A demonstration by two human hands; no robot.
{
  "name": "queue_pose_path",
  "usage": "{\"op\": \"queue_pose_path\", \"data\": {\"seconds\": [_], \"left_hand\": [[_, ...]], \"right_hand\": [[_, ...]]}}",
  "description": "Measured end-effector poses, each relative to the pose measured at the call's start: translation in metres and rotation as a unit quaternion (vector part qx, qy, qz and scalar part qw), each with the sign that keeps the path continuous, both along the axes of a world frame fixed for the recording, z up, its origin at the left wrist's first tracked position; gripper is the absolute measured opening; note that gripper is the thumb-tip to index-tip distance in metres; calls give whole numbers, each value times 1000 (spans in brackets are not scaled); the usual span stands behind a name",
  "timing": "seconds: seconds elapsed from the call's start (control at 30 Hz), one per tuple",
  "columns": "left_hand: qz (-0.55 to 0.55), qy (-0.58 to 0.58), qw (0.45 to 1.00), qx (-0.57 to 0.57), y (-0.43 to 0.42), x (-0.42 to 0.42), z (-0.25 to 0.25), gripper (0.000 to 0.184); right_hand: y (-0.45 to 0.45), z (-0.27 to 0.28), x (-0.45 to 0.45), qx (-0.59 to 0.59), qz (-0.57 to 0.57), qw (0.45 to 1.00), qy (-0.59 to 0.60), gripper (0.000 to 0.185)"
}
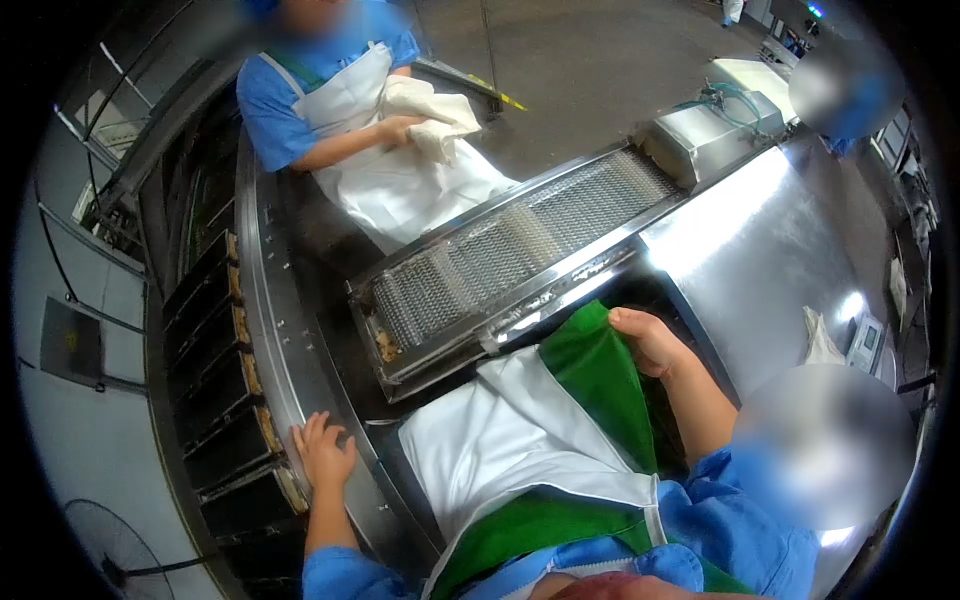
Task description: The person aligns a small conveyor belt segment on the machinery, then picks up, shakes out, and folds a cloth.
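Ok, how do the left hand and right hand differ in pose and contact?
The left hand has its fingers spread, while the right hand has its fingers curled. The left hand rests on the metal ledge; the right hand grips the green cloth. Both are bare.

White glare streaks the smooth silver metal tabletop (775, 265) at two o'clock — shadow darkens nine o'clock. Blurred patches sit at two, four and eleven; fisheye distortion bends the black-cornered edges.
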State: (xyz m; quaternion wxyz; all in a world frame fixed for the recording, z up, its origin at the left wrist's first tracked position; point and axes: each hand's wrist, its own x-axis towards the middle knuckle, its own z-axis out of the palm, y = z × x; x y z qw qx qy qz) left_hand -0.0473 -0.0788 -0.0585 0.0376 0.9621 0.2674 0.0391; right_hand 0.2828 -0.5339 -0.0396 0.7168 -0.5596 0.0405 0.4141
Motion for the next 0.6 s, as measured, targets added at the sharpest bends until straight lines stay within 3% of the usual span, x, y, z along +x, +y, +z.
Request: {"op": "queue_pose_path", "data": {"seconds": [0.13,0.23,0.37,0.43,0.47,0.6], "left_hand": [[-12,-10,1000,-2,3,-1,-2,19],[-8,3,1000,7,3,-1,-3,18],[-4,13,1000,12,1,1,1,18],[-1,24,1000,4,-2,1,2,17],[7,30,999,8,0,1,0,17],[-1,48,999,14,2,-1,-2,15]], "right_hand": [[-4,-12,12,-174,107,977,-61,28],[-12,-29,14,-230,90,968,-37,27],[-9,-5,9,-235,86,967,-44,27],[2,36,1,4,62,998,10,32],[6,57,-6,-2,56,998,13,32],[8,132,-43,188,104,977,-11,27]]}}
